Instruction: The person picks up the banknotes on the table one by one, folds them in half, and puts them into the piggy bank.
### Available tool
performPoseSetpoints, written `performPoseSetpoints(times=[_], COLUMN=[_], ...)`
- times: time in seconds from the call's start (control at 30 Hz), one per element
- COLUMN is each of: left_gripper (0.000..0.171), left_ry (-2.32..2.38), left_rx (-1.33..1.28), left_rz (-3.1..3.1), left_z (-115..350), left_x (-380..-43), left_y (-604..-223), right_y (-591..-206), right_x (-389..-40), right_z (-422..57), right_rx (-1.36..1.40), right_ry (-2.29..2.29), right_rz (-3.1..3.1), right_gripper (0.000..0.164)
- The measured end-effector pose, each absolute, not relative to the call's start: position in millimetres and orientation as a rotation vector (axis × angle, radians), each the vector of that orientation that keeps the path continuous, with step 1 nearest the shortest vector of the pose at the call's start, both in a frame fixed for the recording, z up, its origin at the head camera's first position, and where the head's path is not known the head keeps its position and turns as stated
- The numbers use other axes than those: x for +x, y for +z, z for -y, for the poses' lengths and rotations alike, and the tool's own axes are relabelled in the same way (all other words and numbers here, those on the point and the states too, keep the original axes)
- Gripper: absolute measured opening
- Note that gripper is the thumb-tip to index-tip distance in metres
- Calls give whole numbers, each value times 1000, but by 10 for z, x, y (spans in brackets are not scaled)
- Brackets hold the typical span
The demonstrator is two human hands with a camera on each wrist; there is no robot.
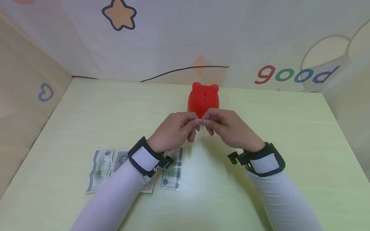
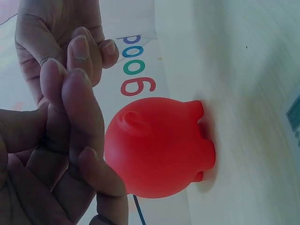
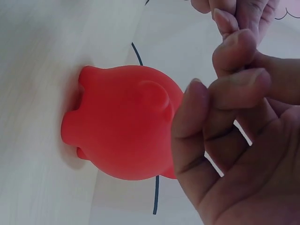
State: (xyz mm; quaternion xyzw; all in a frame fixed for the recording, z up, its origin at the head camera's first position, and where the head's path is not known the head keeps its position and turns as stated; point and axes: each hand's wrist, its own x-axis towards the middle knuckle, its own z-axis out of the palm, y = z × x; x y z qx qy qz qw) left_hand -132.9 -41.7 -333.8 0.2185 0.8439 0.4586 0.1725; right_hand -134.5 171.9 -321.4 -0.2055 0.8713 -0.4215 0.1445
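Note:
A red piggy bank [image 1: 203,99] stands upright on the table, its coin slot facing up; something small shows in the slot. Just in front of it, my left hand [image 1: 177,128] and right hand [image 1: 232,128] meet at the fingertips, thumbs against curled forefingers. Between them they pinch a small pale sliver [image 1: 201,124], almost wholly hidden by the fingers; I cannot tell what it is. Both wrist views show the piggy bank's rounded rear [image 2: 154,145] beyond the fingers, with its short feet on the table.
Several banknotes lie at the front left: a green one [image 1: 99,170] outermost, a greyish one [image 1: 119,158] beside it, and another green one [image 1: 171,176] at the right, partly covered by the left wrist strap [image 1: 145,158]. A printed cloth wall [image 1: 179,38] closes off the table's back.

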Motion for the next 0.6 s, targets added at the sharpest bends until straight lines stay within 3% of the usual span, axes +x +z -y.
performPoseSetpoints(times=[0.6], left_gripper=[17], left_ry=[1318], left_rx=[638], left_rz=[-2500], left_z=[422], left_x=[-1313], left_y=[-3301], right_y=[-3253], right_x=[-1358], right_z=[-1683], right_rx=[-539], right_ry=[-1342], right_rz=[-2552], right_gripper=[3])
